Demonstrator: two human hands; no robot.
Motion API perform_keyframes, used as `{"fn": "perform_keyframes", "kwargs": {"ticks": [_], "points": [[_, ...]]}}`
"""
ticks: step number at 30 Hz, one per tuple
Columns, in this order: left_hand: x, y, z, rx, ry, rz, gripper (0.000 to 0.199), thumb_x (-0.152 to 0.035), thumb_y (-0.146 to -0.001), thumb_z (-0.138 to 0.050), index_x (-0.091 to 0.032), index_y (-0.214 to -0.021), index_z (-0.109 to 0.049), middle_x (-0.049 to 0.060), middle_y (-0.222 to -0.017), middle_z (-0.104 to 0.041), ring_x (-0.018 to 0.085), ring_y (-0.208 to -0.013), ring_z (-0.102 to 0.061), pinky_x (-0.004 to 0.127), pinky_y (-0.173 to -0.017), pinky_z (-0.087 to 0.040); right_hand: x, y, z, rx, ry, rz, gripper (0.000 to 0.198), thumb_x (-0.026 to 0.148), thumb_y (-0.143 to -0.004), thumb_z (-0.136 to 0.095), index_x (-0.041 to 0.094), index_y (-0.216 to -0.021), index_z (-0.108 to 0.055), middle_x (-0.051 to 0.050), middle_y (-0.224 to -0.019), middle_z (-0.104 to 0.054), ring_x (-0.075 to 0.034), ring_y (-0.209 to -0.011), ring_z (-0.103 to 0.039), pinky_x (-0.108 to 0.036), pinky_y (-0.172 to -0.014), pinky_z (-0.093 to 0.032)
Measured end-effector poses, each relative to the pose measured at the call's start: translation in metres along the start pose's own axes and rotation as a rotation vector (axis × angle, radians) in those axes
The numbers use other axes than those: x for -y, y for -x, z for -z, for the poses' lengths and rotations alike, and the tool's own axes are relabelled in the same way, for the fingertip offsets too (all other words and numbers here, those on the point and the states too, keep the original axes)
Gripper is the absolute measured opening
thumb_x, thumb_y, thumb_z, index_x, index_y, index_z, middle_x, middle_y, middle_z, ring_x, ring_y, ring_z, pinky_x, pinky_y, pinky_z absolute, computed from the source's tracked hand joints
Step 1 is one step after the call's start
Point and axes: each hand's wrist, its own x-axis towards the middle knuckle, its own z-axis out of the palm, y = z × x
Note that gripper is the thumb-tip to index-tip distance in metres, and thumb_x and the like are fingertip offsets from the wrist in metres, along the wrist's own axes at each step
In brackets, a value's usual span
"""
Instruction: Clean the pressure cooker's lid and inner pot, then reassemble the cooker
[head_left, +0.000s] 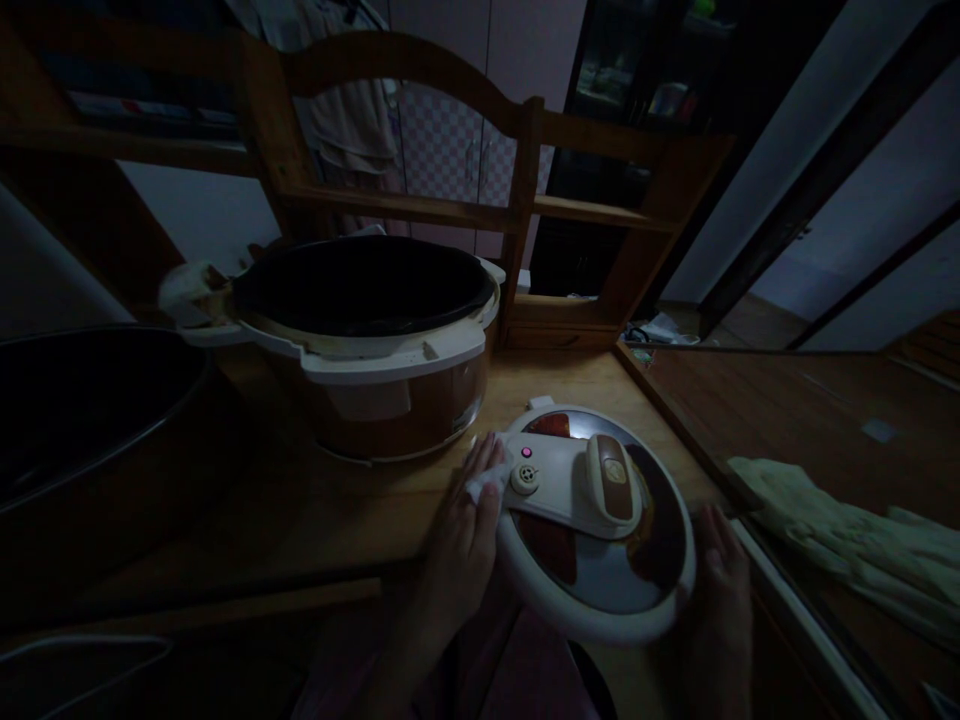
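Note:
A round electric pressure cooker lid [559,455] with a cream rim, a brown-topped handle and a small vent knob lies at the desk's front edge, top side up. My left hand [476,520] is closed on a crumpled white tissue [484,482], pressing it against the lid's left rim near the vent. On the opposite side, my right hand [724,570] grips the lid's right rim; its fingers are dark and slightly blurred. Behind the lid stands the cooker body [394,395], uncovered, with a black interior and a cream upper rim bearing stains.
A dark round pot [187,420] stands at the left. The wooden desk [555,375] has a shelf frame [525,190] along its back. Pale green cloth [847,530] lies to the right, beyond the desk's edge. The room is dim.

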Motion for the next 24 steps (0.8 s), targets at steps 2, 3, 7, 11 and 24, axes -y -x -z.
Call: {"fn": "perform_keyframes", "kwargs": {"ticks": [2,3,7,11,24], "points": [[-0.005,-0.015,0.006,0.068,0.096,0.083,0.054,-0.032,-0.107,-0.02,-0.025,-0.159,-0.027,0.004,-0.167,-0.026,0.018,-0.156,-0.018,0.044,-0.129,-0.02,0.003,0.006,-0.009,0.01,-0.014,-0.023,0.059,0.051,-0.096,-0.053,0.029,-0.15,-0.046,-0.004,-0.157,-0.042,-0.033,-0.144,-0.037,-0.051,-0.117,-0.029],[-0.006,-0.02,0.006,0.079,0.116,0.103,0.054,-0.034,-0.107,-0.019,-0.024,-0.159,-0.027,0.004,-0.168,-0.023,0.018,-0.157,-0.014,0.044,-0.129,-0.017,0.005,0.008,-0.013,0.014,0.005,-0.011,0.058,0.052,-0.097,-0.053,0.029,-0.149,-0.047,-0.004,-0.156,-0.044,-0.032,-0.144,-0.037,-0.05,-0.117,-0.028],[-0.004,-0.028,0.001,0.076,0.102,0.087,0.056,-0.035,-0.107,-0.017,-0.019,-0.16,-0.022,0.008,-0.169,-0.018,0.017,-0.157,-0.009,0.044,-0.13,-0.015,0.012,0.013,-0.019,-0.017,0.052,-0.002,0.055,0.055,-0.097,-0.051,0.03,-0.147,-0.051,-0.004,-0.151,-0.049,-0.032,-0.14,-0.043,-0.048,-0.114,-0.031],[0.001,-0.032,-0.004,0.032,0.078,0.049,0.056,-0.031,-0.105,-0.02,-0.016,-0.159,-0.028,0.011,-0.167,-0.025,0.018,-0.156,-0.011,0.044,-0.129,-0.017,0.013,0.013,-0.017,0.0,0.087,0.037,0.055,0.053,-0.099,-0.05,0.028,-0.148,-0.049,-0.005,-0.152,-0.048,-0.031,-0.14,-0.043,-0.046,-0.115,-0.032],[0.017,0.009,-0.039,-0.235,-0.254,-0.022,0.051,-0.01,-0.097,-0.03,-0.005,-0.145,-0.046,0.027,-0.141,-0.057,0.03,-0.142,-0.047,0.051,-0.114,-0.042,0.0,0.01,-0.014,0.034,0.109,0.11,0.056,0.053,-0.101,-0.047,0.027,-0.151,-0.047,-0.005,-0.153,-0.047,-0.03,-0.141,-0.042,-0.049,-0.119,-0.025]]}}
